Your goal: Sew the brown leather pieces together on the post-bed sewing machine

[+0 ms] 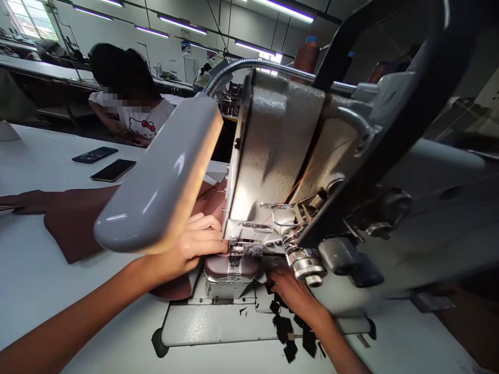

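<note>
A large sewing machine [268,156] fills the middle, its presser area low over a raised metal bed. Brown material [213,265] lies over that bed beneath the needle area. My left hand [198,241] rests on the brown material just left of the presser, its fingers together and pressing on it. To the right of the bed, my right hand [286,285] is partly hidden under the machine head; its fingertips are near the material's edge, and what they hold cannot be made out. Small black pieces [284,327] are scattered beside the right hand on the machine's base.
A grey lamp [159,182] on a flexible neck hangs over my left wrist. Two phones [113,170] and brown panels [78,223] lie on the white table [31,291] at left. Across it sits a person [148,122]. A black bar [374,145] crosses the right side.
</note>
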